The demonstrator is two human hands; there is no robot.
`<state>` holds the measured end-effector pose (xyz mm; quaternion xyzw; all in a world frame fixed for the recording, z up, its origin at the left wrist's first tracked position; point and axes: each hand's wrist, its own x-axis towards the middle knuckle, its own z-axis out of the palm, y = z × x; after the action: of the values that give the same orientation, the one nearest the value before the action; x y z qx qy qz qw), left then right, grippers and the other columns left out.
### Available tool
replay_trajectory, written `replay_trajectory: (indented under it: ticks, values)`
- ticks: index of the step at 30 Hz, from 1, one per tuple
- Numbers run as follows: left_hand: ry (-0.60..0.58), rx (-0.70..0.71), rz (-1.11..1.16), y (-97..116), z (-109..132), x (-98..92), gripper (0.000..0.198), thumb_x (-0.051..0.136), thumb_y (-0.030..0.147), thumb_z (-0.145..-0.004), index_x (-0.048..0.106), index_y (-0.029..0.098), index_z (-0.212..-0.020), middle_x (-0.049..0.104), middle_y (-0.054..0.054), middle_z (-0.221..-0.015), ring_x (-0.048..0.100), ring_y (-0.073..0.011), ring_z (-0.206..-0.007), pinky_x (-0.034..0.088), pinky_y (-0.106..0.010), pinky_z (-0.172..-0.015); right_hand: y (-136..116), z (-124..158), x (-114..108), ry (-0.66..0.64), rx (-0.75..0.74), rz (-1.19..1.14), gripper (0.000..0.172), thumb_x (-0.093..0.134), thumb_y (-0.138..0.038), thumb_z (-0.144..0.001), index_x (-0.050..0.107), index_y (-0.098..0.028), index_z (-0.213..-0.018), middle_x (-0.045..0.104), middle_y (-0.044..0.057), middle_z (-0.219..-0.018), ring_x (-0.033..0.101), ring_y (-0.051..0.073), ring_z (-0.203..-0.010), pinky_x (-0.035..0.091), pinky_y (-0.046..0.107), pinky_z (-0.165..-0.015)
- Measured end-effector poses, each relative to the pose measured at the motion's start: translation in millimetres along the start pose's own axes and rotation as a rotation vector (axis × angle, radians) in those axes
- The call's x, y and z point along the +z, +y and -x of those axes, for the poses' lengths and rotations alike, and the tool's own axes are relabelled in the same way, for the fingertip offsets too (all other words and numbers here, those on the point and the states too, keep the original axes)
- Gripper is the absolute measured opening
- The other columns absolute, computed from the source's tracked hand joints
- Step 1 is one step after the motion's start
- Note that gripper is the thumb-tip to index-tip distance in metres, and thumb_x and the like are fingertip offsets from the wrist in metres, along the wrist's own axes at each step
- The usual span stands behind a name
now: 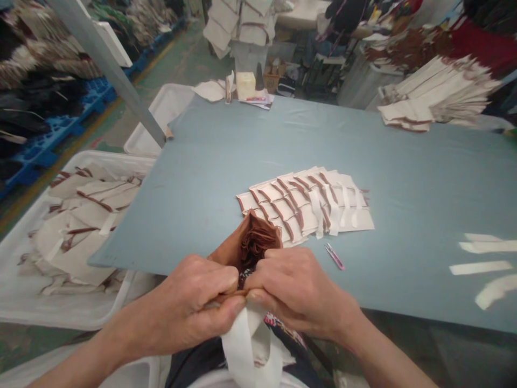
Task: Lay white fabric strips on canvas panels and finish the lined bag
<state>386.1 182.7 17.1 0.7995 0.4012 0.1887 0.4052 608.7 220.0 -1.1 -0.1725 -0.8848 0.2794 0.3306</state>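
Both my hands grip one fabric piece at the table's near edge. My left hand (189, 304) pinches the left rim of a brown-lined cloth piece (250, 240), fingers closed. My right hand (297, 291) pinches its right rim, fingers curled. The piece stands open between them, its brown gathered inside showing. White straps (242, 350) hang from it below my hands. Just beyond lies a fanned row of cream pieces with brown trim (307, 202) on the blue-grey table (424, 178). A small pink snipper (335, 256) lies right of my right hand.
A white bin (24, 302) at the left holds several similar cream pieces. White strips (484, 264) lie at the table's right. A large stack of cream pieces (436, 94) sits far right. A grey metal post (109, 70) slants at the left. Small items (250, 89) sit at the far edge.
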Motion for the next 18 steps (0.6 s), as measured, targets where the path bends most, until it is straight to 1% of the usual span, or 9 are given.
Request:
replay_trajectory:
  ticks: [3,4,7,9,11,14,16,18]
  values:
    - [0.024,-0.028,0.187,3.9,7.6,11.9,0.029,0.04,0.013,-0.087,0.02,0.025,-0.069,0.018,0.009,-0.059,0.023,-0.0092,-0.049,0.022,-0.024,-0.048,-2.8,0.5,6.3,0.069,-0.041,-0.013,0.05,0.03,-0.036,-0.117,0.061,-0.019,-0.082,0.059,-0.001,-0.063,0.045,0.015,-0.056,0.034,0.031,-0.062]
    - [0.046,-0.025,0.199,6.5,9.6,15.4,0.029,0.039,0.012,-0.086,0.02,0.025,-0.069,0.018,0.009,-0.059,0.024,-0.0089,-0.048,0.023,-0.023,-0.047,-3.8,0.6,8.6,0.093,-0.049,-0.026,0.051,0.03,-0.038,-0.117,0.061,-0.02,-0.08,0.059,-0.001,-0.062,0.045,0.014,-0.056,0.034,0.031,-0.061]
    - [0.177,0.014,0.11,16.5,12.4,22.6,0.028,0.038,0.011,-0.086,0.02,0.023,-0.068,0.022,0.009,-0.058,0.029,-0.0081,-0.048,0.027,-0.022,-0.05,-5.1,1.4,14.3,0.137,-0.032,-0.097,0.053,0.032,-0.044,-0.117,0.06,-0.021,-0.078,0.06,-0.002,-0.06,0.046,0.013,-0.055,0.035,0.031,-0.06]
    - [0.203,0.036,0.119,22.0,11.8,24.5,0.029,0.038,0.012,-0.087,0.02,0.023,-0.067,0.021,0.008,-0.057,0.028,-0.008,-0.047,0.027,-0.023,-0.05,-4.5,2.2,15.4,0.143,-0.01,-0.151,0.054,0.033,-0.047,-0.116,0.06,-0.022,-0.076,0.062,-0.002,-0.059,0.047,0.013,-0.054,0.035,0.031,-0.059]
    - [0.162,0.013,0.2,24.0,10.7,23.9,0.032,0.04,0.014,-0.089,0.02,0.023,-0.067,0.021,0.009,-0.057,0.027,-0.0082,-0.047,0.025,-0.024,-0.049,-3.2,2.4,13.5,0.129,0.006,-0.188,0.053,0.036,-0.047,-0.116,0.059,-0.022,-0.075,0.062,-0.002,-0.059,0.048,0.013,-0.053,0.036,0.031,-0.059]
    - [0.054,-0.048,0.364,21.0,9.8,19.3,0.035,0.047,0.02,-0.094,0.026,0.023,-0.066,0.025,0.009,-0.057,0.028,-0.0082,-0.048,0.024,-0.024,-0.048,-2.2,0.5,7.4,0.096,0.007,-0.208,0.048,0.04,-0.041,-0.115,0.058,-0.022,-0.075,0.061,-0.003,-0.06,0.049,0.013,-0.056,0.038,0.031,-0.061]
    - [0.011,-0.081,0.435,18.2,9.6,14.9,0.039,0.054,0.026,-0.095,0.029,0.023,-0.066,0.026,0.009,-0.058,0.028,-0.0082,-0.05,0.023,-0.023,-0.047,-3.1,-2.1,4.0,0.081,-0.003,-0.212,0.043,0.043,-0.037,-0.114,0.059,-0.022,-0.077,0.062,-0.002,-0.062,0.052,0.014,-0.059,0.04,0.031,-0.065]
    - [-0.014,-0.115,0.466,17.3,9.7,11.4,0.043,0.057,0.031,-0.095,0.028,0.023,-0.065,0.024,0.009,-0.058,0.025,-0.0082,-0.05,0.021,-0.024,-0.047,-4.0,-5.5,2.2,0.052,-0.009,-0.221,0.039,0.044,-0.034,-0.114,0.06,-0.022,-0.08,0.064,-0.002,-0.065,0.055,0.015,-0.065,0.043,0.031,-0.07]
